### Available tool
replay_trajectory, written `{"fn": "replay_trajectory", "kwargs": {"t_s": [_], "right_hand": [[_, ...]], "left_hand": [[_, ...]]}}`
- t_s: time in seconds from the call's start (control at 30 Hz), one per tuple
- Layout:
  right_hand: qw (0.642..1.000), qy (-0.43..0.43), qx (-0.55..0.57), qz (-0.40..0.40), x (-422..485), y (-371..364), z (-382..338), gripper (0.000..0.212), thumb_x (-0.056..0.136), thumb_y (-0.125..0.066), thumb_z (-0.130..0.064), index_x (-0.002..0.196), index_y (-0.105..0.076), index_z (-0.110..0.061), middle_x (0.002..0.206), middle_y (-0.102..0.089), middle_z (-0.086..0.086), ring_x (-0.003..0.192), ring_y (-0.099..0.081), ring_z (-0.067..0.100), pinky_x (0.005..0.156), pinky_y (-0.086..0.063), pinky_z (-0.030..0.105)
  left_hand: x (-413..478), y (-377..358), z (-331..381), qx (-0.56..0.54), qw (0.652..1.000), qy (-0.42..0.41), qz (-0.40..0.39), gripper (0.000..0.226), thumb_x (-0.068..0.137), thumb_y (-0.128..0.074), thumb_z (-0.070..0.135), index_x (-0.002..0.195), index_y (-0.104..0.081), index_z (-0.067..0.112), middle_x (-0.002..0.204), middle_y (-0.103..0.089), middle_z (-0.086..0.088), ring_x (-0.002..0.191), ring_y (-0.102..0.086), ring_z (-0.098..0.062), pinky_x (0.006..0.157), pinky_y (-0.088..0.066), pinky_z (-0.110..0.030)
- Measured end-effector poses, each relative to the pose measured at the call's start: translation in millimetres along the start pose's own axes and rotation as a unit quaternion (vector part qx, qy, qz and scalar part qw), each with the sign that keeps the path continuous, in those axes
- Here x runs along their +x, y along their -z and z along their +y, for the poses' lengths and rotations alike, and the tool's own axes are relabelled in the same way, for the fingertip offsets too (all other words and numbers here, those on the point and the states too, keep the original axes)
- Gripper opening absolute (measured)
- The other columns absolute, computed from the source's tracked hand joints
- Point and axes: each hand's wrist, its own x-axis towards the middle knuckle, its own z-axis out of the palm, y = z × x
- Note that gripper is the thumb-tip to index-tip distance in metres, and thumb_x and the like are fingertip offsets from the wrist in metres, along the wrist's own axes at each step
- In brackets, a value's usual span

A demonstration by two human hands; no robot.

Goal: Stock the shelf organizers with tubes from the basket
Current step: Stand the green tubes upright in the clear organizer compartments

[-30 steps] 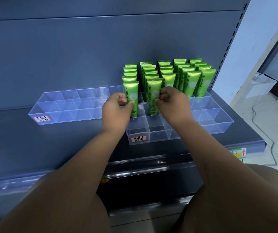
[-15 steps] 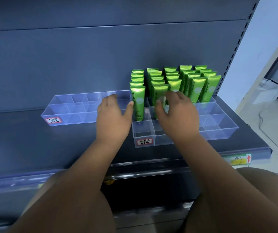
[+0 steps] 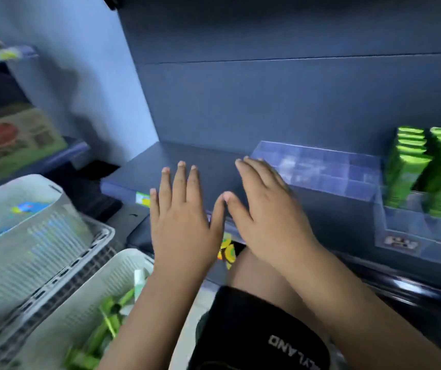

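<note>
My left hand (image 3: 182,217) and my right hand (image 3: 264,209) hover side by side with fingers spread, holding nothing, in front of the dark shelf (image 3: 160,166). A white basket (image 3: 86,297) at the lower left holds several green tubes (image 3: 107,324). Two clear organizers sit on the shelf to the right: an empty one (image 3: 320,169) just behind my right hand, and a second one (image 3: 414,231) at the far right with several green tubes (image 3: 408,166) standing upright in it. The frame is blurred by motion.
A second, larger white basket (image 3: 27,231) stands left of the tube basket. A cardboard box (image 3: 13,140) sits on a shelf at the far left. My knee in black shorts (image 3: 256,329) is below my hands.
Both hands let go of the tubes they stood in the organizer and pulled back with fingers open. The view swung left and down, bringing the baskets into sight.
</note>
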Motion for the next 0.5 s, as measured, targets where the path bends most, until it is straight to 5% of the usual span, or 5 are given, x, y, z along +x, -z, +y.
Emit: {"fn": "replay_trajectory", "kwargs": {"t_s": [0.27,0.5], "right_hand": [[0.97,0.117,0.1,-0.186,-4.9,-163.4,-161.0,0.054,0.099,-0.051,-0.04,0.144,-0.048,-0.009,0.146,-0.05,0.01,0.136,-0.044,0.029,0.111,-0.037,0.041],[0.913,0.087,0.044,-0.395,-39.9,-279.6,-162.6,0.031,0.098,-0.051,-0.038,0.122,-0.055,-0.019,0.126,-0.059,0.005,0.11,-0.058,0.031,0.084,-0.051,0.04]], "left_hand": [[-108.1,38.9,-199.0,0.11,0.969,0.222,-0.015,0.073,0.099,-0.036,0.06,0.152,-0.041,0.01,0.161,-0.038,-0.01,0.153,-0.023,-0.033,0.124,-0.021,-0.051],[-187.2,-21.1,-284.2,0.064,0.919,0.359,-0.152,0.069,0.102,-0.04,0.058,0.154,-0.036,0.013,0.164,-0.032,-0.007,0.156,-0.015,-0.027,0.126,-0.015,-0.045]]}}
